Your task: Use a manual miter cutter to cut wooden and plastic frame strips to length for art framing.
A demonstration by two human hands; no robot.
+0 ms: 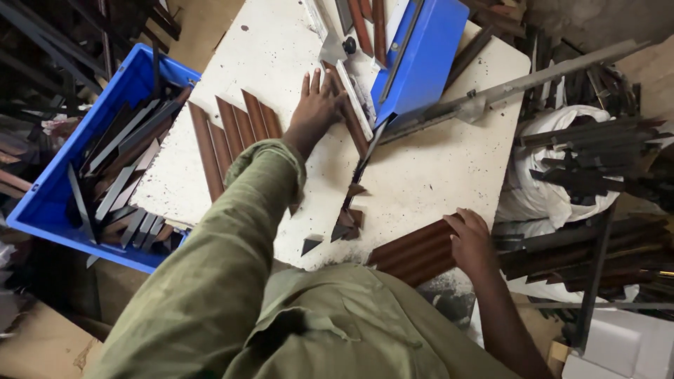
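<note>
Worktable (435,168), white top, speckled with dark marks. Person in olive sleeves leans over it. Left hand (317,105) lies flat, palm down, fingers loosely spread, pressing a brown ridged strip (354,126) that runs along the edge of the blue cutter (421,52) at the far side of the table. Cutter's long grey lever arm (519,83) sticks out to the right, past the table edge. Right hand (472,242) sits at the near right corner, fingers curled over the end of a stack of brown ridged strips (414,253); thumb side hidden, so can't tell how firmly it grips. Cut brown strips with angled ends (228,137) lie side by side just left of the left forearm. Small dark triangular offcuts (347,221) are scattered near the table's front edge, between the two hands. Blue crate (53,203) stands left of the table, filled with grey and brown strip scraps. White sack (554,189) and more dark strips are piled on the right.
</note>
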